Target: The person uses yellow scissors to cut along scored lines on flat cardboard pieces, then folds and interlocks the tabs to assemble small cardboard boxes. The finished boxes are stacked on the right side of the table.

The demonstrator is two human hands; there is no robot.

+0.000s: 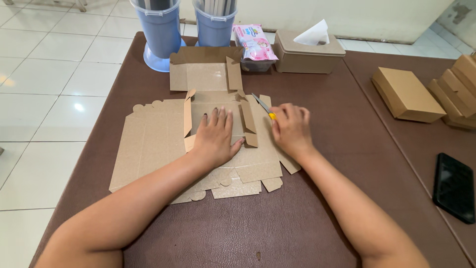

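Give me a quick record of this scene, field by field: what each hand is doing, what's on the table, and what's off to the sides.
left hand: left hand pressed flat on the unfolded brown cardboard box blank
right hand: right hand grips a yellow-handled cutter, blade on the cardboard
surface: dark brown leather-look table
back edge: two blue plastic containers, pink wipes pack, tan tissue box
right side: folded brown cardboard boxes, black phone lying flat
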